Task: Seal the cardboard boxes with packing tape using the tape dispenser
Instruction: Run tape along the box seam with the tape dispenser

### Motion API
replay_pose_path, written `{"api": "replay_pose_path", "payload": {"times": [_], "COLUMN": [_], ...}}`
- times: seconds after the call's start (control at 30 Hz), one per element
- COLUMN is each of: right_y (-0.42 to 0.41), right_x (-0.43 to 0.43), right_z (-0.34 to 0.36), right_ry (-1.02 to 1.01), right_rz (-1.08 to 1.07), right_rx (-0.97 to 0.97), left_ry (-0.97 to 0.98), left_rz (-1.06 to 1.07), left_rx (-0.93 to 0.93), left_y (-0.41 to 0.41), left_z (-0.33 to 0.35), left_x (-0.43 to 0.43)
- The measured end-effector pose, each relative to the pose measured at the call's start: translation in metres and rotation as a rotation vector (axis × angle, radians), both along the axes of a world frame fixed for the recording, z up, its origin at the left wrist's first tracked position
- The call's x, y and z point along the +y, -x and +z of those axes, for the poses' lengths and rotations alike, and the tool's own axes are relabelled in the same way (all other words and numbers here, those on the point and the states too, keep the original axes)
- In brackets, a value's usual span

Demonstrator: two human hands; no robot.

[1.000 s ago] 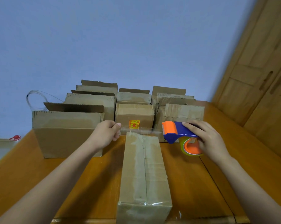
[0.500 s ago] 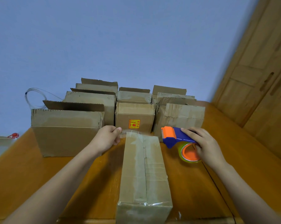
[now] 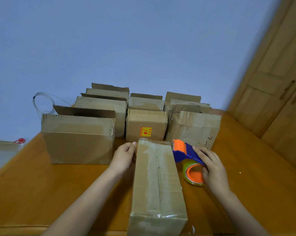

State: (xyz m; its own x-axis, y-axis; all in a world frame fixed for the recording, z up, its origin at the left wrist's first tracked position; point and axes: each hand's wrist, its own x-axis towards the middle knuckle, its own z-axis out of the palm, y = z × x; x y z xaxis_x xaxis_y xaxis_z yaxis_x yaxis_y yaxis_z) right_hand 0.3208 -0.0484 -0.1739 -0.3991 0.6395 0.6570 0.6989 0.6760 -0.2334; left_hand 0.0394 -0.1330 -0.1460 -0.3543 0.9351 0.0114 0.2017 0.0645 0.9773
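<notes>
Back row of boxes (image 3: 79,137) on the table (image 3: 67,188): several flaps up, unsealed.

Step in hand: cross strip over the far end of the box (image 3: 158,181).

Left hand (image 3: 124,157) lies against the box's far left corner, fingers fairly straight, pressing the tape (image 3: 154,142) end onto the side wall rather than gripping.

Box lies lengthwise mid-table, flaps closed. Centre seam looks taped, clear film wraps the near end, cardboard worn and creased.

Tape spans the far top edge to the dispenser (image 3: 184,153) at the far right corner. Right hand (image 3: 213,167) grips the dispenser.

Next, my guess: run down the right wall, tilt to cut, smooth flat. Watch for wrinkles.
</notes>
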Motion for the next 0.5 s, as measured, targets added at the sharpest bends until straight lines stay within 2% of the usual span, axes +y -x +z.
{"api": "replay_pose_path", "payload": {"times": [0.17,0.37,0.43,0.5], "right_y": [0.006,0.009,0.008,0.008], "right_x": [-0.005,-0.01,-0.011,-0.013], "right_z": [-0.006,-0.007,-0.008,-0.008], "right_ry": [0.007,0.005,0.009,0.008], "right_rz": [-0.022,-0.013,-0.029,-0.035], "right_rx": [0.042,0.088,0.077,0.081], "left_ry": [-0.029,0.102,0.077,-0.027], "left_rz": [0.035,0.126,0.17,0.241], "left_rx": [0.03,0.154,0.136,0.063], "left_y": [-0.005,-0.003,-0.004,-0.005], "left_z": [-0.004,-0.017,-0.016,-0.001], "left_x": [0.001,-0.002,-0.007,-0.013]}}
